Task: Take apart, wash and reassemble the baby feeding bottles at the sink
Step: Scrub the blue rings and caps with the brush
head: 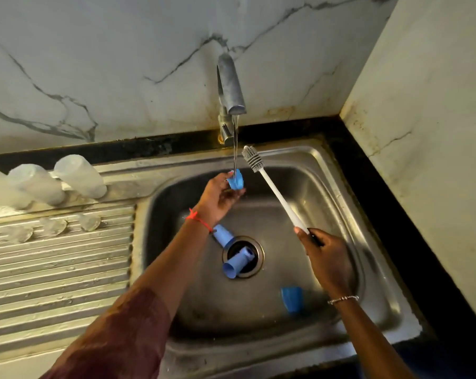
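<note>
Our left hand (217,198) raised under tap (230,83), fingers pinching small blue bottle part (235,180) in thin water stream. Our right hand (324,255) curled tight round lower end of white bottle brush (275,187); brush head tilted up, just beside stream. In sink (340,170) we note blue tube (237,265) lying across drain, blue cup (223,236) at drain's left rim and blue cap (292,299) near right wrist. On drainboard (53,269), left: three clear bottles (37,183) in row, three clear teats (53,227) in front.

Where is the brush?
In the head view, the right hand holds the brush over the sink, right of centre, bristles up beside the tap's water.
</note>
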